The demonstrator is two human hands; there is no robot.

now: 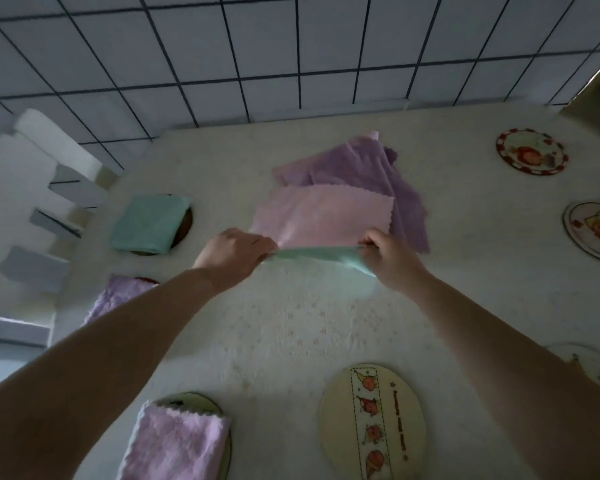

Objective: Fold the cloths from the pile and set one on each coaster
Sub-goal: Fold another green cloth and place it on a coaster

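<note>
The counter [291, 341] carried the pile [347, 188] of purple and pink cloths at its far middle, with folded cloths already on three coasters along the left and bare coasters near [371, 420] and to the right [530, 152]. Just near of the pile I held a green cloth [319, 259] stretched between my hands, my left hand [236, 252] and right hand [392, 258] each pinching an end in curled fingers.

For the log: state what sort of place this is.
Probably a home kitchen or dining corner: a tiled wall behind a table under a pale embroidered cover, with picture coasters set out and a white chair alongside.
</note>
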